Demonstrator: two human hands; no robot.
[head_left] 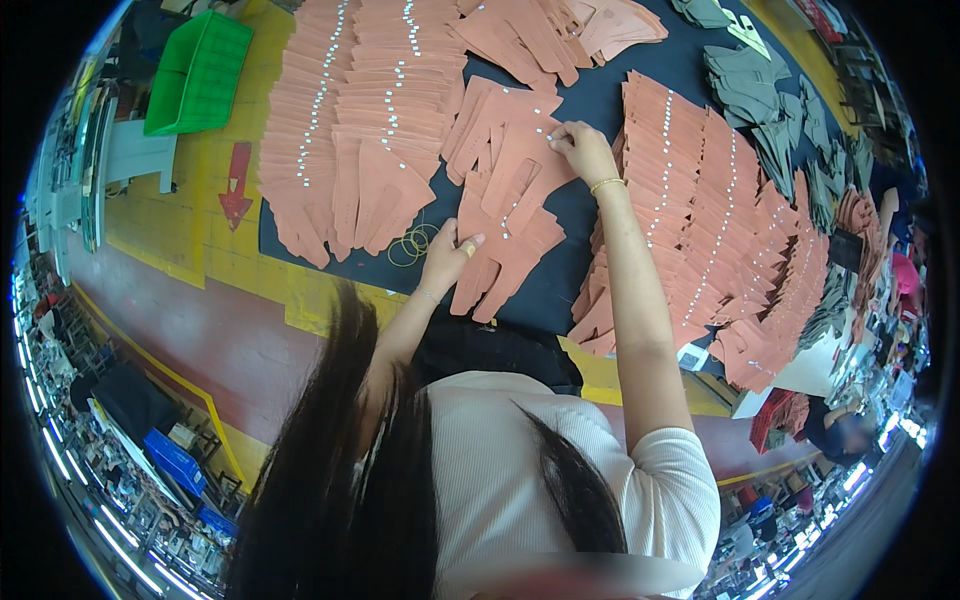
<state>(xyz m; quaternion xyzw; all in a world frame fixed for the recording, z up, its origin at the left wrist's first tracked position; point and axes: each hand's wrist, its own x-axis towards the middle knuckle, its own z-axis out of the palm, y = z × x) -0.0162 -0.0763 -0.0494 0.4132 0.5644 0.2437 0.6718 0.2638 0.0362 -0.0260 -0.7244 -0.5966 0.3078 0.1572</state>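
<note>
Salmon-pink flat cut pieces (512, 190), with slots and small white stickers, lie overlapping in front of me on a dark table. My left hand (450, 258) grips the left edge of the nearer pieces (500, 265), thumb on top; its other fingers are mostly hidden. Higher up, my right hand (583, 152) is closed in a pinch over the right side of the farther pieces. A small white sticker (549, 138) shows at its fingertips. Beside my left hand lie thin yellowish loops (410, 246), which look like rubber bands.
Long overlapping rows of the same pink pieces (385, 110) spread at the left, with more rows (690, 210) at the right. Grey-green pieces (745, 85) lie at the far right of the dark table (590, 90). A green crate (198, 75) stands at the far left.
</note>
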